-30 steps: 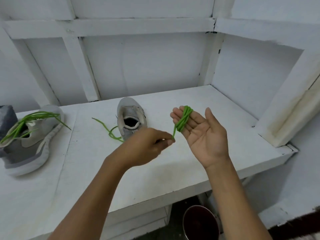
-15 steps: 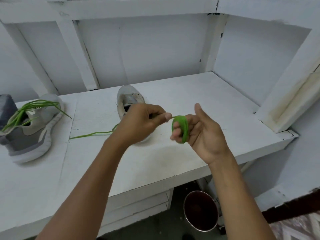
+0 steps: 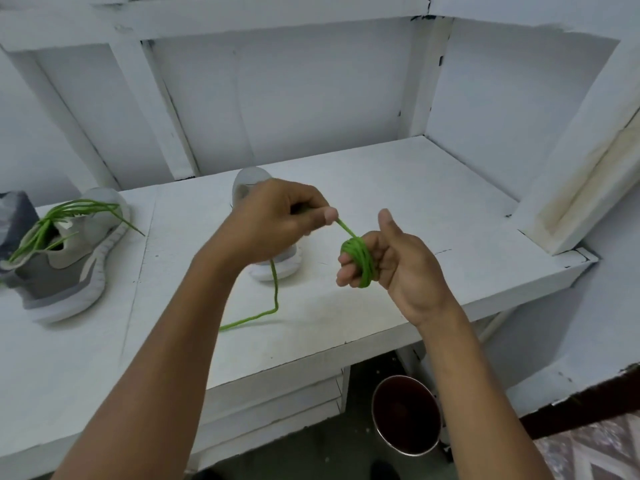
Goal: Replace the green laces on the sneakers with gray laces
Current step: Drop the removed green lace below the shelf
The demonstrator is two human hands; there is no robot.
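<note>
A green lace (image 3: 358,259) is wound in a thick coil round the curled fingers of my right hand (image 3: 394,268). My left hand (image 3: 277,220) pinches the same lace just left of the coil, and the free tail hangs down and trails onto the white shelf (image 3: 398,188). Behind my left hand stands a gray sneaker (image 3: 247,181), mostly hidden, with no lace showing. A second gray sneaker (image 3: 69,258) lies at the left with loose green laces (image 3: 65,216) still in it. No gray laces are visible.
White partition walls close in the shelf at the back and right. A dark gray object (image 3: 15,216) sits at the far left edge. Below the shelf's front edge a metal bucket (image 3: 407,414) stands on the floor.
My right hand has curled from an open palm around the growing coil. My left hand has circled up and over, winding on more lace, and the loose tail on the shelf has shortened.
</note>
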